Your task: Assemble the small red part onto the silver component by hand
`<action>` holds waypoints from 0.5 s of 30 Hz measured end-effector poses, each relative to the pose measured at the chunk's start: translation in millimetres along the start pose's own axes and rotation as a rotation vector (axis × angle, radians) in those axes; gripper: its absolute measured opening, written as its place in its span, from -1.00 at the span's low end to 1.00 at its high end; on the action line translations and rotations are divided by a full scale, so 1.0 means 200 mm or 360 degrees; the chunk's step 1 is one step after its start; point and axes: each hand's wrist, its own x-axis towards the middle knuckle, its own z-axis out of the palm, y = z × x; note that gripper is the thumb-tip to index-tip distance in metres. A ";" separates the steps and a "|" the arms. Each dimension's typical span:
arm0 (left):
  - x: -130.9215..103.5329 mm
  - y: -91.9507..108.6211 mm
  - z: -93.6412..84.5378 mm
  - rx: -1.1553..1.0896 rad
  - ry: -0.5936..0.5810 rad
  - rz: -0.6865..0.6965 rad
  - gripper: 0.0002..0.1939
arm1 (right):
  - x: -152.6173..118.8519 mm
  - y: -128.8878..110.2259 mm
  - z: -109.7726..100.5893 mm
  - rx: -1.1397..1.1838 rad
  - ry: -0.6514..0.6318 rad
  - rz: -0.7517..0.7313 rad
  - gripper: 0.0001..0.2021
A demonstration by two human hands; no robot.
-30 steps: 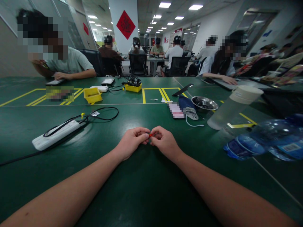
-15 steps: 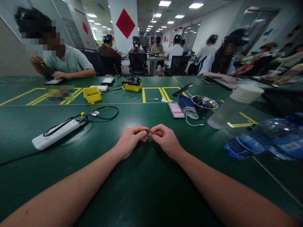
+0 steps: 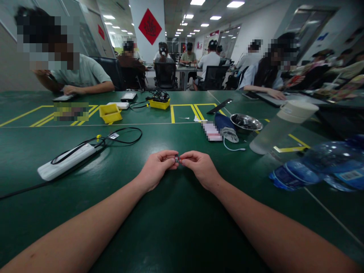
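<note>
Part (image 3: 176,158) is looking light and stiff, suiting edge grips; my left hand (image 3: 156,167) is pinching it. Whether my right hand (image 3: 202,167) is gripping anything isn't showing.

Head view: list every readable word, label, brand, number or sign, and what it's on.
None reads for certain.
Red diamond sign on the pillar: dark lettering, too blurred.
Small red sign on the left wall: too small.
White tag on the black cable: dark marks, too small.
Barcode label on a plastic bottle: digits illegible.
Small part in the left hand: too small to tell.
</note>
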 end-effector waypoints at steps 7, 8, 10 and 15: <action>-0.01 0.01 0.01 -0.0008 -0.0011 -0.0023 -0.70 | 0.00 0.00 0.00 0.0012 0.0068 0.0027 -0.85; 0.00 0.01 0.01 -0.0019 -0.0006 -0.0028 -0.70 | 0.00 0.00 -0.01 0.0026 0.0073 0.0034 -0.85; 0.00 0.01 0.01 -0.0036 0.0000 -0.0037 -0.70 | 0.01 0.01 -0.01 0.0055 0.0068 0.0049 -0.84; 0.00 0.00 0.00 -0.0039 0.0006 -0.0043 -0.69 | 0.01 0.01 -0.01 0.0082 0.0049 0.0069 -0.83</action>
